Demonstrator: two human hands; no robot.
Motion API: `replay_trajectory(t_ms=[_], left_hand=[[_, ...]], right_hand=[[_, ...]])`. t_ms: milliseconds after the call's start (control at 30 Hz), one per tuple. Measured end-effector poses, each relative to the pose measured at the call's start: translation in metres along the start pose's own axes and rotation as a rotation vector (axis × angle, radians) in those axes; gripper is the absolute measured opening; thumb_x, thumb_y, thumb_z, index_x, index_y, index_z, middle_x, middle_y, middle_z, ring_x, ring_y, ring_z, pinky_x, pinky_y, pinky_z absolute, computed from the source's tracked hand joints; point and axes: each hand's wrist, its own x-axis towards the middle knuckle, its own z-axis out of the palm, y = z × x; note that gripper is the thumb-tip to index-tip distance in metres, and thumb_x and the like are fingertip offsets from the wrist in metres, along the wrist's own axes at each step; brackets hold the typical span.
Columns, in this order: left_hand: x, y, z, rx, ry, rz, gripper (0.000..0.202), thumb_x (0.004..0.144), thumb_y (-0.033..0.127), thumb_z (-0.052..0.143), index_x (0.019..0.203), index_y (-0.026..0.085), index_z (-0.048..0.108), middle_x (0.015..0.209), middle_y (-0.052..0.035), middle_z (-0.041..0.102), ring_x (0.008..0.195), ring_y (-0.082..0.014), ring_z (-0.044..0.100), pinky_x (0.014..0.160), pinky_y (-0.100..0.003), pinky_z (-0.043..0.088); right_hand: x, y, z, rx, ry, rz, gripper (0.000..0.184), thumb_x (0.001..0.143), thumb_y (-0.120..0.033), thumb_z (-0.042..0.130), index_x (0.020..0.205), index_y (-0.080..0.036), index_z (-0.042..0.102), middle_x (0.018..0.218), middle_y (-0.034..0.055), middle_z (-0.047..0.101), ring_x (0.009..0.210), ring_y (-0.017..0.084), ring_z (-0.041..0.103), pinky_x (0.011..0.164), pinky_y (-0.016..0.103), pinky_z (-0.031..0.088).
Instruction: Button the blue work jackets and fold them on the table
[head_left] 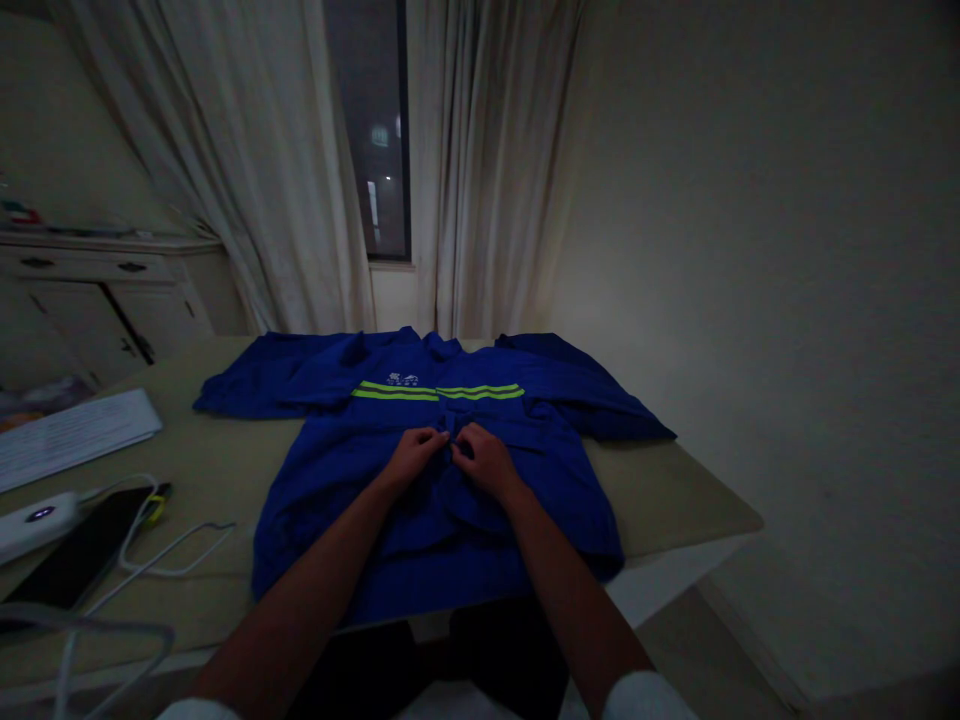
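Note:
A blue work jacket [330, 480] with yellow-green stripes across the chest lies spread on the table, its collar at the far side and its sleeves out to both sides. Over the middle of its front, just below the stripes, my left hand [416, 452] pinches the fabric along the front opening. My right hand [482, 458] is closed on the other side of the same opening, its fingertips almost touching the left ones. Whatever fastener may be between the fingertips is too small and dark to make out.
Papers [82, 432], a black phone [79, 550], a white device [37, 522] and a white cable [180, 572] lie on the table's [675, 490] left part. Curtains [495, 170] hang behind it, a wall [765, 250] stands to the right, and a cabinet [142, 290] is at the back left.

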Motion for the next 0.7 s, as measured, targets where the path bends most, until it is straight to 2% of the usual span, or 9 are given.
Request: replay_trajectory(t_ms=[133,233,400,567,700], left_hand=[[-0.001,0.000,-0.003,-0.043,-0.048,-0.096,0.054,0.067,0.068,0.076,0.059,0.017,0.060,0.055,0.0040,0.049,0.054,-0.0105,0.041,0.054,-0.024,0.030],[-0.003,0.005,-0.006,-0.075,-0.116,-0.112,0.056,0.068,0.069,0.077,0.061,0.017,0.058,0.057,0.0042,0.050,0.055,-0.0098,0.042,0.054,-0.023,0.030],[-0.003,0.012,-0.012,-0.055,-0.222,-0.045,0.060,0.067,0.073,0.078,0.062,0.018,0.057,0.060,0.0036,0.051,0.057,-0.0099,0.042,0.056,-0.023,0.031],[0.002,0.006,-0.018,-0.001,-0.310,-0.001,0.055,0.066,0.069,0.081,0.068,0.018,0.062,0.061,0.0041,0.053,0.059,-0.0107,0.045,0.058,-0.023,0.034],[0.005,-0.002,-0.018,0.100,-0.313,0.052,0.053,0.073,0.068,0.076,0.079,0.017,0.069,0.069,-0.0001,0.062,0.065,-0.0147,0.054,0.063,-0.027,0.041]], right_hand=[[0.000,0.001,0.002,0.025,0.009,-0.023,0.009,0.091,-0.020,0.065,0.085,-0.021,0.060,0.086,-0.0007,0.059,0.077,0.015,0.054,0.070,0.025,0.036],[0.000,0.004,0.002,0.105,0.019,-0.027,0.011,0.090,-0.021,0.066,0.082,-0.021,0.058,0.082,-0.0016,0.058,0.075,0.015,0.053,0.069,0.025,0.036],[0.001,0.008,0.002,0.247,0.028,-0.007,0.018,0.090,-0.025,0.066,0.076,-0.021,0.055,0.072,-0.0037,0.053,0.067,0.014,0.051,0.064,0.025,0.034],[0.000,0.009,0.005,0.168,0.070,0.013,0.015,0.088,-0.025,0.065,0.076,-0.021,0.056,0.075,-0.0022,0.056,0.070,0.014,0.052,0.066,0.026,0.035],[0.000,0.009,0.005,0.123,0.131,0.045,0.015,0.085,-0.027,0.063,0.074,-0.022,0.054,0.074,-0.0019,0.055,0.070,0.015,0.051,0.067,0.026,0.034]])
